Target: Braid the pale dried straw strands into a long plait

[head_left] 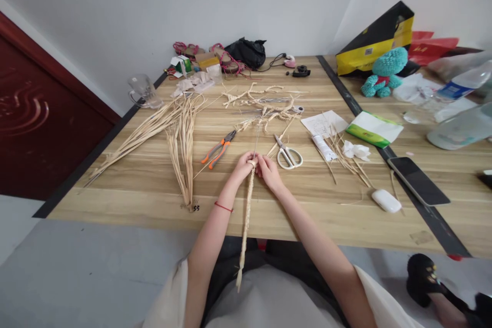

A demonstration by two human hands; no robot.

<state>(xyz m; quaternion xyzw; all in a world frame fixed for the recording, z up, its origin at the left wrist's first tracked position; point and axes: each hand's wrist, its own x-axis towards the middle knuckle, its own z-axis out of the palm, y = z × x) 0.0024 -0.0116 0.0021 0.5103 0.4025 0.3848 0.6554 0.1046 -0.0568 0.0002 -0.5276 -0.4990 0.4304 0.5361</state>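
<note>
A pale braid of straw-like strands [248,215] hangs from between my hands over the table's front edge, its loose end near my lap. My left hand [245,165] is closed on the braid's upper end. Close beside it, my right hand [268,170] pinches at the same end, with the fingertips of both hands meeting. A thin wire [257,138] sticks up from the grip, away from me. Orange-handled pliers [220,149] lie left of my hands, and white-handled scissors [287,154] lie to the right.
Bundles of long dry strands [184,148] lie at left near a glass mug [144,91]. Braided pieces [265,102] lie beyond my hands. At right are a phone [418,180], a white case [386,201], a tissue pack [374,129] and a teal crocheted toy [387,72].
</note>
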